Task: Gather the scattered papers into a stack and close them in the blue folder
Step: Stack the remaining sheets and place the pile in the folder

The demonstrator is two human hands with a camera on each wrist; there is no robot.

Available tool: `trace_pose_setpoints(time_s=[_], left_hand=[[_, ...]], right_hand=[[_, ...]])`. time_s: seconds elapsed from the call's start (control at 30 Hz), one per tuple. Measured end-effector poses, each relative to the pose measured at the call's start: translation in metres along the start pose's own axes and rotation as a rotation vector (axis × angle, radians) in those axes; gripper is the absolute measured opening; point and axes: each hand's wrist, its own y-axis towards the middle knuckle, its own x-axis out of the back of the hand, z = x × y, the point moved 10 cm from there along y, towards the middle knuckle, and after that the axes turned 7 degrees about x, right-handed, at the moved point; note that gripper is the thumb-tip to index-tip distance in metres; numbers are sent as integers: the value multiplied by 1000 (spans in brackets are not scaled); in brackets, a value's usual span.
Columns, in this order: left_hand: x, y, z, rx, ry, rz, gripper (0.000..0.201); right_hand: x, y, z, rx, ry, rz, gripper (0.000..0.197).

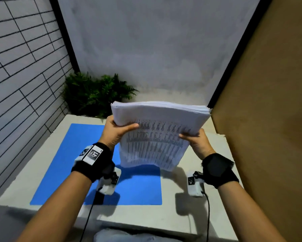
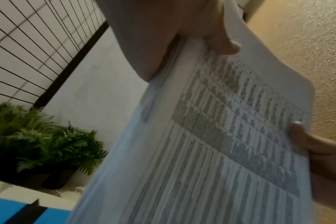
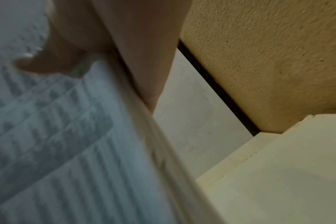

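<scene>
A thick stack of printed papers (image 1: 155,137) stands upright on its lower edge above the table, tilted toward me, its bottom over the right part of the blue folder (image 1: 73,163). My left hand (image 1: 118,131) grips the stack's left side, thumb across the front sheet. My right hand (image 1: 194,137) grips the right side the same way. The left wrist view shows the printed tables on the papers (image 2: 220,136) with my left hand's thumb (image 2: 222,45) on them. In the right wrist view the papers (image 3: 67,151) fill the left half under my right hand's thumb (image 3: 48,63). The folder lies open and flat.
The white table (image 1: 207,203) stands in a corner. A green potted plant (image 1: 96,93) sits at the back left, behind the folder. A tan wall (image 1: 269,102) runs close along the table's right side. A tiled wall is on the left.
</scene>
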Motion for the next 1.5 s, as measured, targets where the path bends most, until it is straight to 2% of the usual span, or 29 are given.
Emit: trace_pose_setpoints(time_s=[0.07, 0.13, 0.2, 0.27, 0.3, 0.4, 0.43, 0.53, 0.67, 0.83, 0.9, 0.97, 1.0, 1.03, 1.1, 1.2, 1.3, 1.37, 1.43, 1.47, 1.5], left_hand=[[4, -3, 11, 53, -4, 64, 73], [7, 1, 31, 130, -5, 83, 78], [7, 6, 40, 186, 26, 57, 56], [11, 12, 34, 180, 27, 10, 35], [15, 16, 27, 157, 14, 11, 36], [23, 18, 6, 76, 15, 79, 67], [25, 17, 3, 70, 14, 105, 71], [28, 17, 8, 68, 47, 141, 68], [34, 20, 16, 122, 41, 65, 53], [39, 18, 5, 88, 23, 154, 67], [41, 18, 15, 105, 10, 175, 73], [44, 22, 26, 140, 20, 140, 78], [46, 24, 28, 154, 23, 120, 75], [48, 27, 26, 157, 30, 107, 71], [51, 30, 14, 130, 40, 103, 75], [56, 28, 5, 93, 23, 114, 80], [56, 23, 35, 196, 38, 148, 79], [59, 17, 76, 326, 89, 141, 83], [62, 8, 117, 436, 129, 101, 85], [65, 5, 132, 468, 121, 64, 74], [64, 1, 139, 479, 111, 26, 56]], right_hand=[[-4, 3, -7, -38, -2, 42, 62], [-14, 6, -14, -63, -25, 66, 73], [-26, 12, -14, -50, -17, 67, 69], [-30, 19, -5, -9, -13, 27, 58], [-31, 23, 1, 18, -5, 9, 54], [-33, 29, 17, 72, 36, 14, 59], [-35, 29, 19, 75, 36, 28, 60], [-45, 31, 11, 54, 4, 61, 53], [-50, 30, -1, 37, 11, 6, 35], [-50, 32, 6, 53, 33, 11, 25], [-55, 29, -1, 27, 40, 38, 35], [-57, 27, -6, 10, 38, 24, 55], [-57, 28, -7, 9, 33, 8, 58], [-56, 29, -5, 10, 25, -9, 51], [-54, 34, 7, 41, 15, -27, 34], [-57, 37, 17, 52, -16, -13, 36], [-64, 32, -6, -42, -62, 16, 35], [-68, 20, -43, -149, -145, 37, 23], [-67, -2, -85, -271, -204, 9, 25], [-67, -13, -103, -315, -216, -7, 16], [-67, -21, -113, -337, -229, -38, 18]])
